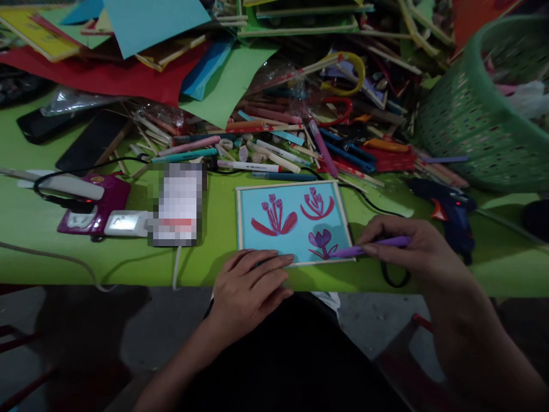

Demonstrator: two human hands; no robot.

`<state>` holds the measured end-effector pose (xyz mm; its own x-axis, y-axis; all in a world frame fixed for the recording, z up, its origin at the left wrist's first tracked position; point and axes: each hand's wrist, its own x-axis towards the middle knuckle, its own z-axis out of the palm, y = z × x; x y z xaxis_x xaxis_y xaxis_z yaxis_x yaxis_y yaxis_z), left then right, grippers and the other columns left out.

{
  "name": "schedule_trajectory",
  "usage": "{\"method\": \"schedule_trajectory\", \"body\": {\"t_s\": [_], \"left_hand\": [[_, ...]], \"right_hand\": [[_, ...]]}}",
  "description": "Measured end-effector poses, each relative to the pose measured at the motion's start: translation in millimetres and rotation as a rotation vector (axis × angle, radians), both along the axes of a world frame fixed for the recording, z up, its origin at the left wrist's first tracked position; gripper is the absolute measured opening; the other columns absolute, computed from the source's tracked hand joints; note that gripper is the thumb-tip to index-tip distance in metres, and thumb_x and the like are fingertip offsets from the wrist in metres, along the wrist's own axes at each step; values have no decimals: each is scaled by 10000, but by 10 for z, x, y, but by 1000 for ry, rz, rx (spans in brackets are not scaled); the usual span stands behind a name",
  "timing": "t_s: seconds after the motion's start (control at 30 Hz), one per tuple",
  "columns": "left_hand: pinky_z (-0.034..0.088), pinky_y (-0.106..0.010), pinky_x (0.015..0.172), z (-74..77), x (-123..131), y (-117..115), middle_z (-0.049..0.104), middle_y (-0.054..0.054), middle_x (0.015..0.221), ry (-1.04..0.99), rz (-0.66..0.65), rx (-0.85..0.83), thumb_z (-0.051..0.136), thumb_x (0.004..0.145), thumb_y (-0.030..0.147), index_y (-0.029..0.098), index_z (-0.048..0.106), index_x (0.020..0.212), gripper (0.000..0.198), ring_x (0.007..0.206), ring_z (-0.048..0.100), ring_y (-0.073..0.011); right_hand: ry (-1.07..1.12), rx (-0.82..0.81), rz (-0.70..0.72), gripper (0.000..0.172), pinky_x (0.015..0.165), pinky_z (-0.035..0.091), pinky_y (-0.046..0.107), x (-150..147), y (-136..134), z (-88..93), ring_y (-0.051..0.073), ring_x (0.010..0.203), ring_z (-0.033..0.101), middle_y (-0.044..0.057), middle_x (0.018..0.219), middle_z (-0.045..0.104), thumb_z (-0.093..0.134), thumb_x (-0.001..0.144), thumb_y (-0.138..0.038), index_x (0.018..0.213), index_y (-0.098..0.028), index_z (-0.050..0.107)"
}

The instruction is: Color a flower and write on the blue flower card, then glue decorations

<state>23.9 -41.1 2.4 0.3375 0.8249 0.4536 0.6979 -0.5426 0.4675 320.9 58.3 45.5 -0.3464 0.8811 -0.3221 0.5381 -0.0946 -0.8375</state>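
Note:
A small blue card (291, 200) with a pale wooden frame lies near the front edge of the green table (128, 257). Two red flowers and one purple flower are drawn on it. My right hand (412, 252) pinches a purple marker (369, 247), whose tip touches the purple flower at the card's lower right. My left hand (251, 286) rests flat on the card's lower left edge, fingers stretched out, pressing it to the table.
Behind the card lies a heap of pens, markers and sticks (283, 149), with coloured paper sheets (141, 57) beyond. A green plastic basket (480, 114) stands at the right, a blue glue gun (450, 214) beside it. Dark phones (92, 143) and a purple device (94, 209) sit at the left.

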Motion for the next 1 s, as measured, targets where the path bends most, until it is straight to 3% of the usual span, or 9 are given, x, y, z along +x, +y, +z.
{"method": "schedule_trajectory", "body": {"t_s": [1.0], "left_hand": [[481,-359,935,-2,7,-2,787,7,1149,-17,0,-1,630,954,322,231,694,960,112,1071,703,-183]], "right_hand": [[43,58,-54,287,521,311,255,17,-42,-93,110,559,470,-3,660,656,810,749,-486,768,-207,744]]}}
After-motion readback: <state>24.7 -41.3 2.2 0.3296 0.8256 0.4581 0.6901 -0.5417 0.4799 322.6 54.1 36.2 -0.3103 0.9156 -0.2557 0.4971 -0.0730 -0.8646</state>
